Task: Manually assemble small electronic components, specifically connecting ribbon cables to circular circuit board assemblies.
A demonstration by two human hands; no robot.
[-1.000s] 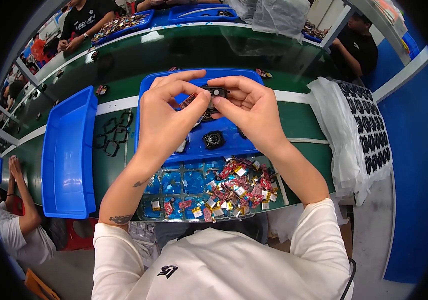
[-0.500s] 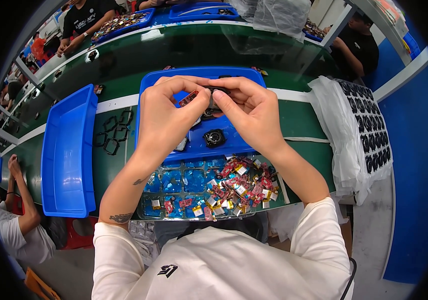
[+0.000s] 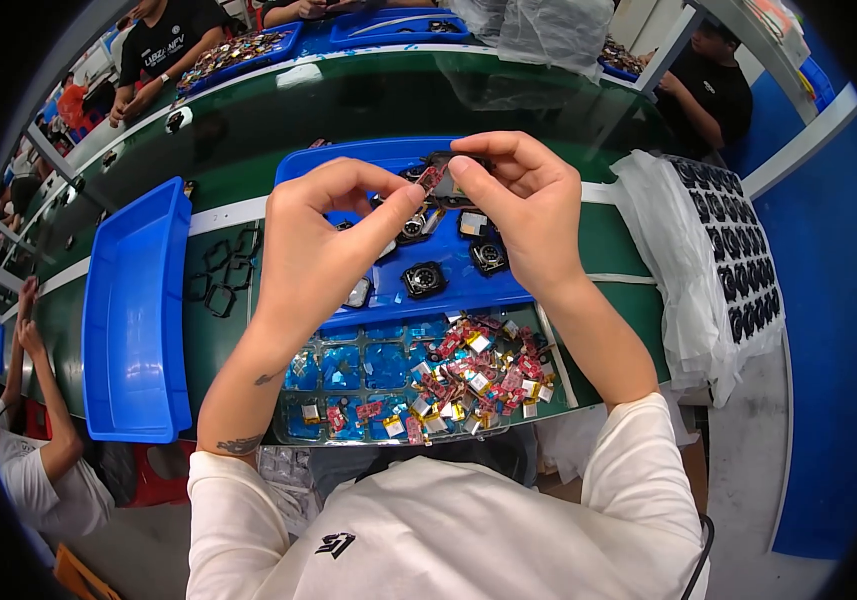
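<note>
Above the blue tray (image 3: pixel 418 312) my two hands meet at one black watch case (image 3: pixel 453 192). My right hand (image 3: pixel 531 200) grips the case between thumb and fingers. My left hand (image 3: pixel 323 225) pinches a small red circuit board (image 3: pixel 432 179) at the case's left side; whether the board is still joined to the case I cannot tell. In the tray below lie a black watch case (image 3: pixel 424 280), another watch case (image 3: pixel 488 256) and a few more parts, some hidden behind my left hand.
A clear compartment tray (image 3: pixel 385 366) nearest me holds a heap of red boards with silver batteries (image 3: pixel 478 380). To the left are black frames (image 3: pixel 218 285) and a blue bin (image 3: pixel 136 320). A tray of black parts (image 3: pixel 733 250) under plastic wrap stands right. Co-workers sit around the green bench.
My hands have drawn slightly apart, the right one moving right. The red board and the case now show more between them. My view has shifted slightly.
</note>
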